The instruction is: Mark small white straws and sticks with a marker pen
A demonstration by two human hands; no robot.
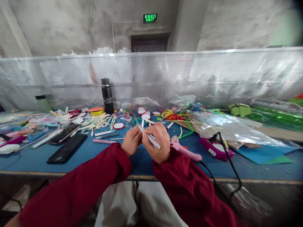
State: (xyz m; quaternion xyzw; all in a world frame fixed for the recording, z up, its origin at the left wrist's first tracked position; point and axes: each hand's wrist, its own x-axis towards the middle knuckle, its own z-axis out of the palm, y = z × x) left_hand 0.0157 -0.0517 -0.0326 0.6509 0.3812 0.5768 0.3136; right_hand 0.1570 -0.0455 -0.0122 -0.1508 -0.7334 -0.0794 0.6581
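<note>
Both my hands meet above the blue table (pixel 99 154) just in front of me, in dark red sleeves. My right hand (pixel 158 142) is closed around a white marker pen (pixel 149 137) that slants from upper left to lower right. My left hand (pixel 131 140) pinches the pen's upper left end, near its cap. Whether the cap is on or off is hidden by the fingers.
A pink glue gun (pixel 183 149) with a black cord lies right of my hands, beside a magenta device (pixel 216 148). Two black phones (pixel 64 143) lie at the left. Wooden sticks (pixel 98 121), round lids, a black flask (pixel 107 95), plastic bags (pixel 222 126) and coloured straws crowd the back.
</note>
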